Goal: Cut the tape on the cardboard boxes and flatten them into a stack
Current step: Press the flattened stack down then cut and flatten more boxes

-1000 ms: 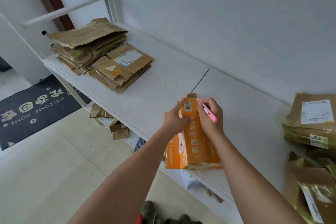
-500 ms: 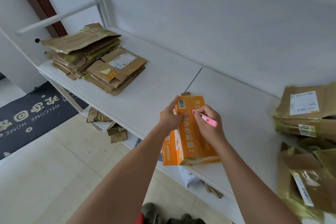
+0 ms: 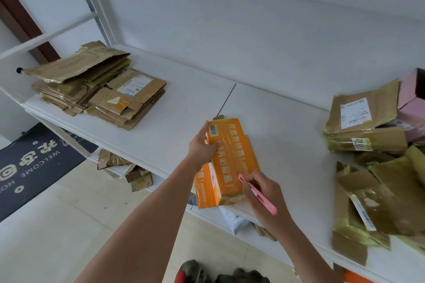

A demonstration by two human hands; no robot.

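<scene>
The right hand's fingers (image 3: 257,185) pinch a pink cutter (image 3: 258,195) whose tip has run from the far end of the orange box (image 3: 230,158) down to its near end, so the top tape is probably slit. The left hand (image 3: 202,147) clamps the box's far left edge. The box lies mid-frame on the white surface (image 3: 287,145), long axis from lower centre toward upper centre, overhanging the front edge

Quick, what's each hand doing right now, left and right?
Left hand: grips the far end of the orange box.
Right hand: pinches the pink cutter, tip at the box's top seam.
</scene>
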